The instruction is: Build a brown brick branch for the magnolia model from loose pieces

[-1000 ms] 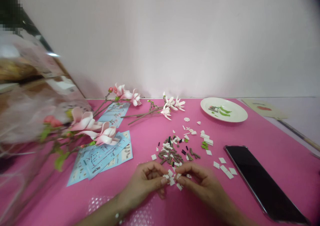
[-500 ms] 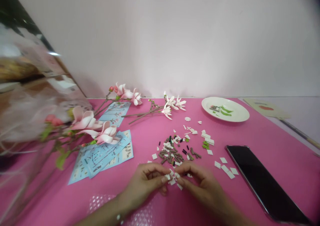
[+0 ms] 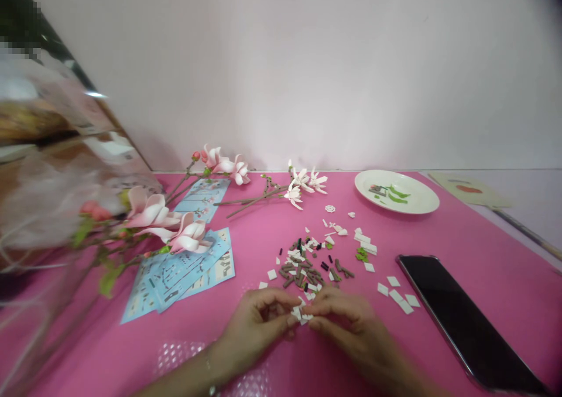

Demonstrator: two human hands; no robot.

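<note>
My left hand (image 3: 263, 321) is closed in a pinch, with small white plastic pieces (image 3: 297, 313) at its fingertips. Facing it, my right hand (image 3: 345, 321) also pinches at a white piece (image 3: 307, 317), and the two sets of fingertips almost meet. Which white bits are held and which lie on the table beneath is hard to tell. Just beyond the fingers spreads a pile of brown, white, black and green building pieces (image 3: 302, 274). Flat white tiles (image 3: 396, 296) lie to the right of my right hand.
A black phone (image 3: 465, 321) lies at the right, with a white plate (image 3: 424, 201) of green pieces behind it. Pink flower stems (image 3: 188, 233) rest over blue instruction sheets (image 3: 175, 294) at the left. White flower stems (image 3: 272, 195) lie at the back; bubble wrap (image 3: 180, 353) sits by my left forearm.
My fingertips have drawn slightly closer together, and the right fingers have moved a little to the left over the white pieces. The surrounding things stay as they were.
</note>
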